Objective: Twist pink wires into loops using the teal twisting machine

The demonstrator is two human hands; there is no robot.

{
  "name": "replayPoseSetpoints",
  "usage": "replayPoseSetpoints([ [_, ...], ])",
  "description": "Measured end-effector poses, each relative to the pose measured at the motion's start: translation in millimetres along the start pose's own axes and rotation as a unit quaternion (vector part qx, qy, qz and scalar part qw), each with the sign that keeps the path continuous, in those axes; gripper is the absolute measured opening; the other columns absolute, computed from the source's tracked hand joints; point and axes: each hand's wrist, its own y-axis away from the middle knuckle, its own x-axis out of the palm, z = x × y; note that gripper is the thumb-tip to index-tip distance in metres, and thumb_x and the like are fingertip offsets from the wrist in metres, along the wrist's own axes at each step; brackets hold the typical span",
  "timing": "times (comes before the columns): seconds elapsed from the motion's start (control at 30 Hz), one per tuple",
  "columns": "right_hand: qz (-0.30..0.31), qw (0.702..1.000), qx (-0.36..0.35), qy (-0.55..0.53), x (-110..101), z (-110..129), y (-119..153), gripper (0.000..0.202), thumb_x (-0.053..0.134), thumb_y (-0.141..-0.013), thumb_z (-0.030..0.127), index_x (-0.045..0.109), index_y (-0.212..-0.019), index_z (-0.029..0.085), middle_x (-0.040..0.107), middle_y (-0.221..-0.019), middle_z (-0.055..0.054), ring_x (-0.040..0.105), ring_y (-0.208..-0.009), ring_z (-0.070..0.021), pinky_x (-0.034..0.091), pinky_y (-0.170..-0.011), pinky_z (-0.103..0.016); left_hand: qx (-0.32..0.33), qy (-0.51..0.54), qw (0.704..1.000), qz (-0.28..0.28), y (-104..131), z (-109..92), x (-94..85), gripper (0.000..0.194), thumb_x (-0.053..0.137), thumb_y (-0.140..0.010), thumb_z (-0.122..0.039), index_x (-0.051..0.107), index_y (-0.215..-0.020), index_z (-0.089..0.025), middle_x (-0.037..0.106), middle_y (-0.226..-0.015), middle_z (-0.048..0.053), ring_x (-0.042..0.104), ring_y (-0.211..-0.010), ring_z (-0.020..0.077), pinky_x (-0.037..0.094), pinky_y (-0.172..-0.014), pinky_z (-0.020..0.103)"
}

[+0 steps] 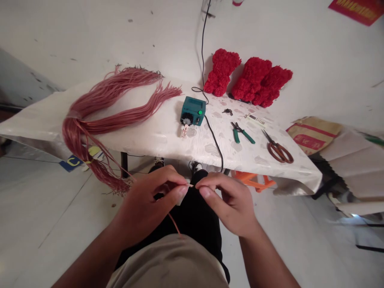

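My left hand (156, 196) is closed in a pinch on a thin pink wire (175, 224), whose tail hangs below the palm toward my lap. The wire's pale end pokes out between my hands. At that tip, the thumb and forefinger of my right hand (229, 200) are pressed together, hiding the very end. Past my hands, a small green machine (195, 109) with a round black-and-grey head and a lit green button stands on the table. A long bundle of pink wires (111, 90) lies on the table's left part, its near ends drooping over the front edge.
On the covered table (168, 144) lie green-handled pliers (242, 133), brown-handled scissors (277, 148) and a small dark piece (227, 111). Several red fluffy bear shapes (222, 72) stand by the wall. A black cord (214, 138) crosses the table. An orange stool (255, 180) is underneath.
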Motion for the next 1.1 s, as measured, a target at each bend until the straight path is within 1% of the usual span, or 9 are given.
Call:
replayPoseSetpoints([
  [0.1,-0.016,0.999,0.011,0.036,-10.1,-15.3,-6.1,0.009,0.062,-0.095,0.019,0.07,-0.09,0.021,0.061,-0.065,0.003,0.055,-0.055,-0.009,0.045,-0.05,-0.021,-0.074,0.057,0.996,0.002,-8.9,11.2,-0.4,0.01,0.061,-0.091,-0.026,0.066,-0.085,-0.021,0.06,-0.066,-0.003,0.05,-0.046,0.0073,0.04,-0.041,0.019],
  [0.23,-0.034,0.995,0.051,0.075,-25.7,-53.7,-21.6,0.009,0.063,-0.095,0.022,0.07,-0.09,0.022,0.061,-0.066,0.005,0.048,-0.047,-0.0059,0.038,-0.043,-0.02,-0.156,0.095,0.983,-0.001,-31.7,29.9,-1.3,0.012,0.061,-0.092,-0.029,0.063,-0.084,-0.02,0.055,-0.055,-0.006,0.039,-0.039,0.0045,0.028,-0.035,0.016],
  [0.4,-0.031,0.986,0.096,0.13,-38.2,-101.5,-50.4,0.012,0.063,-0.096,0.027,0.07,-0.087,0.024,0.057,-0.061,0.005,0.048,-0.048,-0.0074,0.037,-0.045,-0.021,-0.192,0.115,0.975,-0.015,-67.2,54.1,-5.0,0.012,0.063,-0.09,-0.027,0.062,-0.081,-0.02,0.051,-0.053,-0.007,0.043,-0.046,0.0056,0.038,-0.044,0.015],
  [0.57,0.017,0.978,0.039,0.202,-53.3,-124.2,-95.6,0.013,0.06,-0.096,0.028,0.069,-0.087,0.024,0.065,-0.069,0.002,0.057,-0.054,-0.0108,0.042,-0.049,-0.022,-0.227,0.098,0.964,-0.101,-105.1,61.7,-29.5,0.01,0.066,-0.087,-0.031,0.069,-0.089,-0.022,0.055,-0.058,-0.004,0.049,-0.053,0.0088,0.037,-0.046,0.017],
  [0.7,-0.017,0.968,0.035,0.246,-76.9,-159.8,-148.5,0.016,0.061,-0.093,0.032,0.07,-0.082,0.024,0.064,-0.064,0.002,0.056,-0.054,-0.0123,0.039,-0.048,-0.023,-0.165,-0.05,0.976,-0.135,-165.8,66.2,-64.0,0.01,0.069,-0.083,-0.029,0.072,-0.089,-0.022,0.063,-0.063,-0.004,0.046,-0.052,0.008,0.032,-0.046,0.019],
  [0.83,-0.142,0.963,0.095,0.21,-90.3,-211.5,-191.6,0.021,0.065,-0.086,0.04,0.071,-0.076,0.022,0.059,-0.06,0.002,0.048,-0.052,-0.0121,0.036,-0.05,-0.026,-0.117,-0.161,0.966,-0.166,-246.1,97.3,-90.5,0.006,0.068,-0.085,-0.021,0.073,-0.088,-0.018,0.067,-0.071,-0.002,0.047,-0.057,0.0068,0.033,-0.05,0.019],
  [0.9,-0.181,0.956,0.152,0.175,-89.7,-230.4,-197.9,0.023,0.064,-0.084,0.042,0.071,-0.078,0.021,0.055,-0.056,0.003,0.044,-0.05,-0.0115,0.033,-0.048,-0.025,-0.112,-0.047,0.973,-0.198,-277.2,121.3,-95.2,0.004,0.069,-0.085,-0.019,0.07,-0.085,-0.015,0.059,-0.071,-0.003,0.043,-0.056,0.0057,0.03,-0.048,0.019],
  [0.97,-0.174,0.947,0.202,0.177,-87.3,-239.4,-194.3,0.026,0.064,-0.084,0.045,0.072,-0.078,0.021,0.051,-0.051,0.004,0.041,-0.047,-0.011,0.031,-0.046,-0.024,-0.128,0.022,0.971,-0.202,-294.9,143.1,-94.5,0.003,0.067,-0.085,-0.017,0.066,-0.086,-0.015,0.05,-0.066,-0.004,0.039,-0.054,0.0059,0.03,-0.047,0.019],
  [1.1,-0.134,0.943,0.193,0.237,-85.2,-234.7,-179.0,0.031,0.065,-0.082,0.052,0.074,-0.077,0.022,0.064,-0.059,0.002,0.049,-0.049,-0.012,0.034,-0.045,-0.023,-0.182,0.095,0.961,-0.186,-298.6,162.5,-90.2,0.006,0.066,-0.086,-0.016,0.062,-0.09,-0.018,0.04,-0.061,-0.006,0.034,-0.049,0.007,0.029,-0.041,0.018],
])
